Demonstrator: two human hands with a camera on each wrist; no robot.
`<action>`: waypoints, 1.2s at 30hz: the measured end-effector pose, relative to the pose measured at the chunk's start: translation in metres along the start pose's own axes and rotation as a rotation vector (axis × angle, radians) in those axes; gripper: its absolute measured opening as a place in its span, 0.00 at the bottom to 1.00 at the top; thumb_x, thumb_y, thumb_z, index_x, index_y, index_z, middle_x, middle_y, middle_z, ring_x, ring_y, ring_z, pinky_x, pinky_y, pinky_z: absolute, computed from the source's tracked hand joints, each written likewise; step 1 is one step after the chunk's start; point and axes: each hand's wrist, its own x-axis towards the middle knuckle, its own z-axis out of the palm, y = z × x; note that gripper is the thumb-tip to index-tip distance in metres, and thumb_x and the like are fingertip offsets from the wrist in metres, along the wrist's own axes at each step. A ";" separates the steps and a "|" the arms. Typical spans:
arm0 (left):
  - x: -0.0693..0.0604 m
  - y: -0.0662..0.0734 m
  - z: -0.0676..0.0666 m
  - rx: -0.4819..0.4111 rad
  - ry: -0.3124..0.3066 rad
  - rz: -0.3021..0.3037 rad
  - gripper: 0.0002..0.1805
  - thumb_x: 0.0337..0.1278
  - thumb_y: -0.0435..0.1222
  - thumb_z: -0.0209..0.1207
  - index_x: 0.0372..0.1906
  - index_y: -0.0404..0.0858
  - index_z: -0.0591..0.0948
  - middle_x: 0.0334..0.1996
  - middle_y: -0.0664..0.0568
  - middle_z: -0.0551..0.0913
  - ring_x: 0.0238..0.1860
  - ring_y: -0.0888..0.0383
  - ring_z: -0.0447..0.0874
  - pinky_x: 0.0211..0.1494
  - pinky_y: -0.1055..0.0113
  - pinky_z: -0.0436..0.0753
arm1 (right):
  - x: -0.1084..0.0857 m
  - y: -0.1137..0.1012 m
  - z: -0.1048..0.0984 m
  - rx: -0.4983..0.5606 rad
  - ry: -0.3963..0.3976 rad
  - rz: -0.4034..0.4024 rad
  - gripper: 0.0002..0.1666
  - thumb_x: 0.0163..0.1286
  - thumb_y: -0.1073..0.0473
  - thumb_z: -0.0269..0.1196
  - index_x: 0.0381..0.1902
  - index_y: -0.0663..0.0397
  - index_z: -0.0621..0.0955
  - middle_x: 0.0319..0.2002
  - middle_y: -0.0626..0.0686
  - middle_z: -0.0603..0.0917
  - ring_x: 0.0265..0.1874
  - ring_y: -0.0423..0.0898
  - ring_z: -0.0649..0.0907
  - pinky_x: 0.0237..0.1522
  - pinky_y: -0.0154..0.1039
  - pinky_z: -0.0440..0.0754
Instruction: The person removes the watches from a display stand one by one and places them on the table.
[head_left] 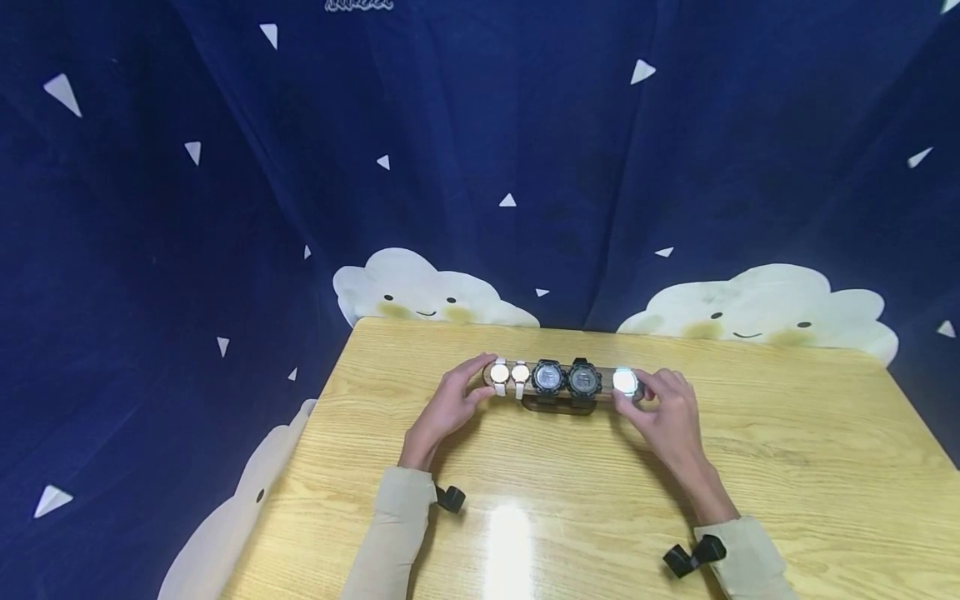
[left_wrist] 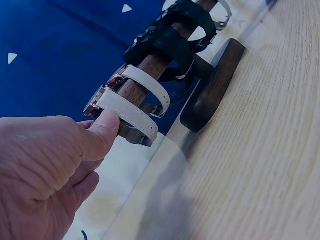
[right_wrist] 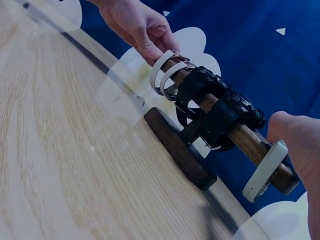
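Observation:
A dark wooden watch stand [right_wrist: 180,150] holds several watches along its horizontal bar. My left hand [head_left: 450,404] pinches the outermost white-strapped watch [left_wrist: 125,112] at the bar's left end, thumb against its strap. Beside it sits a second, slimmer white-strapped watch [head_left: 520,373]. Two chunky black digital watches [head_left: 548,377] hang side by side near the middle of the bar. At the right end, my right hand [head_left: 671,417] holds a pale-strapped watch [head_left: 624,382] with a bright, glaring face, thumb and fingers at its opposite edges. Its strap [right_wrist: 265,170] loops around the bar.
The stand's base rests on a light wood table [head_left: 525,467]. Behind it hangs a dark blue curtain [head_left: 480,150] with white triangles and smiling clouds. A small black device [head_left: 693,557] is on the right wrist, another [head_left: 452,499] on the left.

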 end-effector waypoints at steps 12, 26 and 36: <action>0.002 0.003 0.001 0.004 -0.007 -0.013 0.33 0.65 0.30 0.66 0.74 0.38 0.74 0.74 0.39 0.72 0.77 0.42 0.66 0.81 0.50 0.63 | 0.002 0.004 -0.008 0.005 0.031 -0.010 0.20 0.49 0.65 0.78 0.41 0.69 0.89 0.21 0.55 0.75 0.28 0.46 0.68 0.36 0.37 0.60; 0.006 0.003 0.002 0.001 -0.013 0.005 0.32 0.65 0.30 0.66 0.74 0.36 0.73 0.74 0.35 0.71 0.77 0.40 0.66 0.81 0.49 0.62 | 0.002 0.008 -0.011 -0.005 0.048 -0.011 0.19 0.48 0.66 0.77 0.40 0.68 0.89 0.21 0.53 0.74 0.27 0.47 0.68 0.36 0.38 0.60; 0.000 0.000 0.000 0.001 -0.010 -0.012 0.33 0.65 0.29 0.66 0.74 0.36 0.73 0.73 0.35 0.71 0.76 0.40 0.67 0.80 0.48 0.63 | 0.000 0.008 -0.010 -0.004 0.035 0.014 0.20 0.48 0.65 0.77 0.40 0.70 0.89 0.21 0.53 0.73 0.28 0.46 0.67 0.36 0.38 0.60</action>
